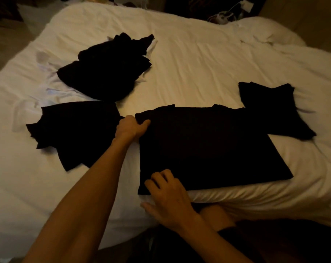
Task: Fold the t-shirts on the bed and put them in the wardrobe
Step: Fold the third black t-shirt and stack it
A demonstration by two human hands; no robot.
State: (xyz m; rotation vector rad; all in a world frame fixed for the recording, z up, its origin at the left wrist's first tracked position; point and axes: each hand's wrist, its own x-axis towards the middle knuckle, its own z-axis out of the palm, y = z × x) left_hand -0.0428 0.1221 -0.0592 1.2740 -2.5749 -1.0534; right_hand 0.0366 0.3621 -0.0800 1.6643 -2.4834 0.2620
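While the black t-shirt (208,145) is lying flat at the near edge of the bed (198,63), with its collar pointing away from the person, its left side is being taken for a fold. I am judging that the danger is coming from the 2 hands: if 1 is lifting sooner or higher than the other, the fold line is going crooked and the thin cloth is wrinkling over the soft white cover. The hem is also lying just at the mattress edge, so a pull toward the person is risking a slide off the bed.

The left hand (131,128) is gripping the shoulder edge, with the fingers curled round the cloth and the thumb lying on top. The right hand (168,192) is resting on the lower left corner of the hem with bent fingers. Its thumb is spreading out over the sheet, and I cannot tell whether it is pinching the cloth or only pressing it.

At the right, a dark cloth (271,107) is touching the t-shirt. I cannot tell whether it is the shirt's own sleeve or a separate shirt, and it may be getting dragged along. Another black shirt (75,130) is lying spread just beside the left hand, and a crumpled dark pile (106,73) is waiting beyond it. The wardrobe is not showing.
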